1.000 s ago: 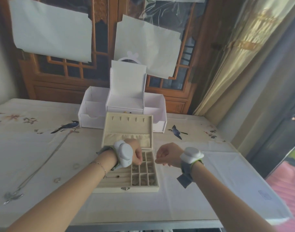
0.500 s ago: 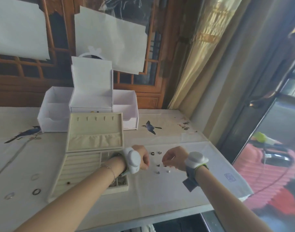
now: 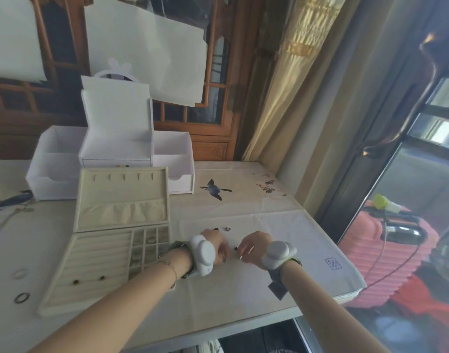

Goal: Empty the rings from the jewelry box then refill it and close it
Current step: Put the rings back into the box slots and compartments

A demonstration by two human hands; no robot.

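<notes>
Bare fingers of the left hand and right hand curl over small rings lying on the tablecloth; whether either pinches one is unclear. Left of them sits the beige jewelry box, lid up, two rings remaining in its slots. Emptying seems underway; next, reach back for those.

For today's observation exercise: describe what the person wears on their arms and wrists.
Both forearms are bare, with no sleeves. Each wrist carries a rounded white device on a grey-green strap; the right one has a dark grey strap end hanging below. The left forearm also wears a thin chain bracelet.
</notes>
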